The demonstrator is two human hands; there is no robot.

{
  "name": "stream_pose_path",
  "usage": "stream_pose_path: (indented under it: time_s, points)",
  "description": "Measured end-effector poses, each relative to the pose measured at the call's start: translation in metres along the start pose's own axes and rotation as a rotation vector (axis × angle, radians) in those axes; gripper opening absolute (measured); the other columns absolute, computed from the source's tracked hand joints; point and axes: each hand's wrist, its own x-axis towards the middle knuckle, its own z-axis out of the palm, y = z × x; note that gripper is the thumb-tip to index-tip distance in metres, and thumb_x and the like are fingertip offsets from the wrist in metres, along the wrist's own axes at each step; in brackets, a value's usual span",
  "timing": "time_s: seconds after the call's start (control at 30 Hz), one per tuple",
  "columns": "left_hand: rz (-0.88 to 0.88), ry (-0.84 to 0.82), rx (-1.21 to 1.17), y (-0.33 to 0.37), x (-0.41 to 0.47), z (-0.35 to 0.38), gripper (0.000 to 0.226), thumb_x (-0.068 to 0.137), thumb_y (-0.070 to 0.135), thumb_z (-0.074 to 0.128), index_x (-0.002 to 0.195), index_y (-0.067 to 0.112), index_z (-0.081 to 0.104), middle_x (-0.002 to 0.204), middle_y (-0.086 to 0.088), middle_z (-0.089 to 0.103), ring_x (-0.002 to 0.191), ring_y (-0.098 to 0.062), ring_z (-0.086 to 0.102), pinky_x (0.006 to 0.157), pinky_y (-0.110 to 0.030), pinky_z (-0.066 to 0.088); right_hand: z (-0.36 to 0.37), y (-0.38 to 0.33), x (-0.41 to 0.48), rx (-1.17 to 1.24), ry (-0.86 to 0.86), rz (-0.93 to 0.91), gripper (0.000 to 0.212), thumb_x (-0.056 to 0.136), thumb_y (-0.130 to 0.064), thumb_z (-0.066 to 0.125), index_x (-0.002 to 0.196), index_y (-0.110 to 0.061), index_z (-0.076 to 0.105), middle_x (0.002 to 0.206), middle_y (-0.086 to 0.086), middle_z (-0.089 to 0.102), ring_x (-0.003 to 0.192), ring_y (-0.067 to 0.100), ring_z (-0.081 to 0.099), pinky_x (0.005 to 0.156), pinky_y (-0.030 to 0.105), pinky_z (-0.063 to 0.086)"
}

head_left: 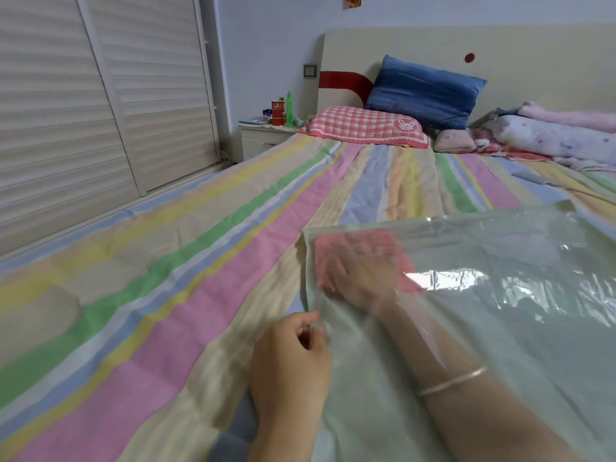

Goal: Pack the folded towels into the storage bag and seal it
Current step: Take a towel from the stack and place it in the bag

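Note:
A large clear plastic storage bag [500, 295] lies on the striped bed at the lower right. Inside it, near the far left corner, sits a folded pink towel [383, 245]. My right hand [360, 278] is inside the bag, seen through the plastic, lying on the towel with fingers spread forward. My right forearm with a thin bracelet runs into the bag's opening. My left hand [293, 361] pinches the bag's left edge near the opening. The image is blurred around the towel.
The striped bedsheet [166, 278] covers the bed to the left and ahead. A pink checked pillow [363, 126] and a blue pillow [423, 91] lie at the headboard, bundled bedding [560, 135] at the far right. A nightstand [266, 135] carries bottles; shuttered wardrobe doors [83, 111] stand at left.

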Motion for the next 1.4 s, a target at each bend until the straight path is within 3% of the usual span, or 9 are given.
stream_pose_path:
  time_s: [0.37,0.53,0.63,0.73,0.83,0.97,1.03,1.13,1.4]
  points:
    - [0.050,0.002,0.103,0.001,0.001,0.002,0.023,0.087,0.024,0.062,0.107,0.027,0.072,0.106,0.007,0.073,0.102,-0.018,0.066,0.086,-0.033,0.051,-0.017,0.012,-0.029,0.003,-0.123,0.069,0.068,0.087,-0.066,0.013,0.141,-0.035,0.040,0.155,-0.001,0.029,0.144,0.022,0.019,0.118,0.041,0.009]
    - [0.257,-0.111,0.491,0.020,-0.025,-0.011,0.043,0.090,0.026,0.055,0.133,0.026,0.053,0.144,-0.001,0.043,0.131,-0.022,0.043,0.103,-0.033,0.036,-0.043,0.048,-0.146,-0.057,-0.133,0.038,0.102,0.066,-0.077,-0.017,0.149,-0.036,0.025,0.161,-0.002,0.012,0.149,0.023,0.007,0.119,0.045,0.010]
    - [0.538,-0.147,0.523,0.042,-0.065,-0.022,0.039,0.075,0.026,0.064,0.113,0.023,0.067,0.124,-0.002,0.060,0.116,-0.027,0.059,0.098,-0.027,0.034,-0.077,0.062,-0.223,-0.130,-0.010,0.043,0.096,0.076,-0.075,-0.017,0.144,-0.036,0.039,0.156,-0.007,0.025,0.145,0.020,0.023,0.118,0.038,0.019]
    - [0.615,-0.517,0.457,0.070,-0.136,-0.035,0.054,0.087,0.046,0.035,0.137,0.030,0.048,0.146,0.006,0.041,0.142,-0.013,0.030,0.113,-0.018,0.011,-0.107,0.065,-0.302,-0.042,-0.168,0.119,0.100,0.060,-0.083,-0.016,0.149,-0.047,0.012,0.157,-0.018,-0.005,0.146,0.007,-0.010,0.114,0.028,-0.009]
    - [0.698,-0.673,0.459,0.093,-0.206,-0.040,0.064,0.088,0.052,0.019,0.148,0.032,0.029,0.160,0.006,0.019,0.148,-0.010,0.006,0.119,-0.026,-0.002,-0.136,0.065,-0.375,-0.051,-0.185,0.203,0.120,0.049,-0.086,-0.032,0.150,-0.042,0.015,0.159,-0.017,0.002,0.147,0.005,-0.007,0.116,0.028,-0.005]
    - [0.756,-0.776,0.356,0.116,-0.270,-0.035,0.051,0.101,0.036,0.039,0.150,0.030,0.027,0.162,0.003,0.012,0.149,-0.011,0.003,0.121,-0.027,0.000,-0.133,0.088,-0.443,-0.083,-0.276,0.316,0.088,0.089,-0.070,-0.004,0.137,-0.022,0.052,0.146,0.001,0.046,0.146,0.014,0.017,0.113,0.028,0.006]
    - [0.772,-0.823,0.321,0.125,-0.300,-0.029,0.051,0.101,0.036,0.040,0.150,0.030,0.029,0.162,0.003,0.013,0.149,-0.010,0.006,0.119,-0.027,0.002,-0.128,0.106,-0.481,-0.155,-0.269,0.307,0.084,0.091,-0.060,-0.006,0.142,-0.017,0.046,0.151,0.006,0.039,0.149,0.018,0.006,0.115,0.032,0.006]
    - [0.809,-0.854,0.356,0.138,-0.339,-0.015,0.049,0.100,0.038,0.040,0.148,0.033,0.031,0.162,0.004,0.015,0.149,-0.011,0.010,0.121,-0.036,0.002,-0.171,0.084,-0.536,-0.111,-0.110,0.153,0.059,0.096,-0.031,0.018,0.133,-0.004,0.055,0.143,0.017,0.048,0.135,0.032,0.043,0.111,0.032,0.024]
    - [0.928,-0.910,0.464,0.158,-0.405,0.016,0.052,0.099,0.045,0.040,0.148,0.032,0.030,0.162,0.002,0.014,0.149,-0.015,0.010,0.121,-0.035,0.003,-0.279,0.097,-0.614,-0.026,0.328,0.449,0.019,0.090,-0.033,0.056,0.103,-0.033,0.070,0.098,-0.019,0.069,0.094,0.003,0.062,0.069,0.018,0.040]
